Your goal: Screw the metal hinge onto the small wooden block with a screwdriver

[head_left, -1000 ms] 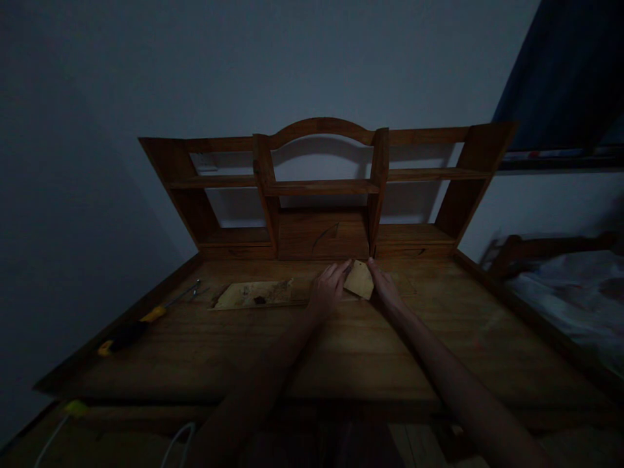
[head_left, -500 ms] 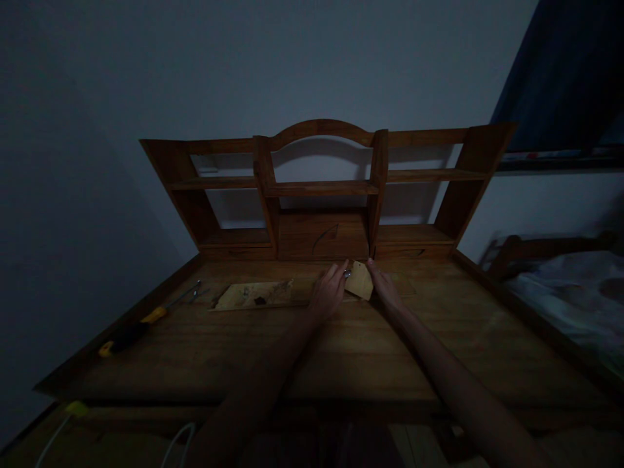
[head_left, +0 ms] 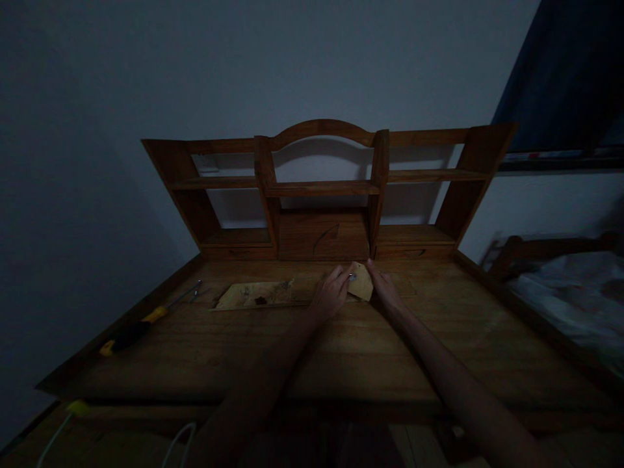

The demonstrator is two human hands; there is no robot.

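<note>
Slightly further over the block (head_left: 361, 286) than half a second ago sits the small metal bit (head_left: 351, 277) at the left hand (head_left: 332, 290). Roughly as wide as long, the block has no clear long axis; it stands tilted between both hands, just beyond the wrists, neither clearly nearer. Left of it, the left hand's fingers are bunched, seemingly pinching the bit. Right of it, the right hand (head_left: 385, 287) has nearly straight fingers against its edge; whether they grip cannot be told. Left of the block lies the board (head_left: 253, 294), long axis crosswise; farther left, the screwdriver (head_left: 141, 323); behind, the shelf (head_left: 322, 188).
</note>
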